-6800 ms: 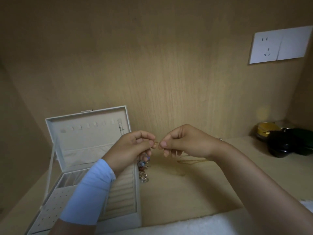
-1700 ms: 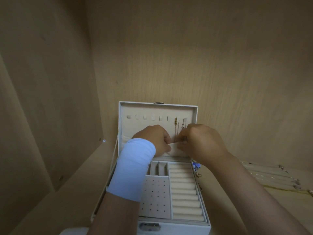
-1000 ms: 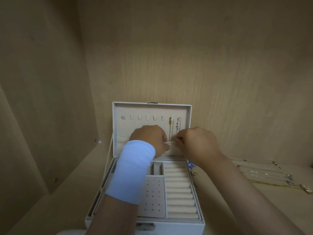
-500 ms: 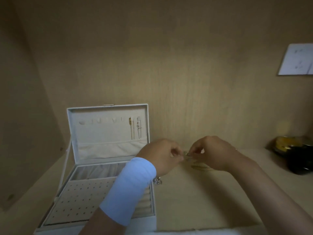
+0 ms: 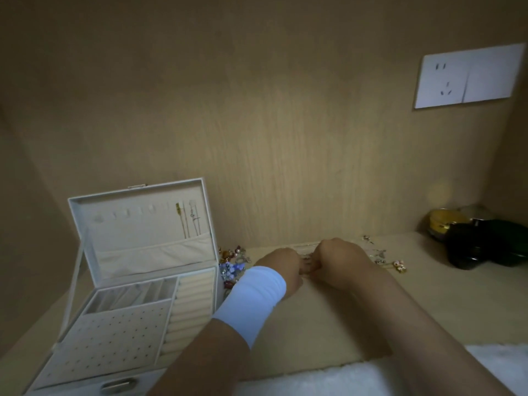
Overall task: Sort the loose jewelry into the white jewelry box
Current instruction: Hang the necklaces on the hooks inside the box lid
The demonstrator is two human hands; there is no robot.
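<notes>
Head view, item by item. Left hand (image 5: 281, 270) and right hand (image 5: 341, 262): both are lying knuckles-up on the desk (image 5: 428, 310), fingers curled under and meeting over a thin chain (image 5: 305, 255). They appear to be pinching it at two close points, probably so that it lifts straight without tangling, though the fingertips themselves are hidden.

White jewelry box (image 5: 114, 194): standing open at the left, its lid leaning upright so the hooks are facing the person.

Lid contents: a gold chain (image 5: 183, 224) and a silver chain (image 5: 196, 222) are hanging side by side from the rightmost hooks, their tails dropping into the fabric pocket (image 5: 154, 257). The other hooks are showing bare.

Tray contents: earring panel (image 5: 114, 335), ring rolls (image 5: 194, 310) and small compartments (image 5: 131, 295), with nothing visibly sitting in them.

Loose jewelry: a colourful heap (image 5: 233, 265) is waiting just beside the box, and more chains (image 5: 384, 258) are lying right of the hands.
</notes>
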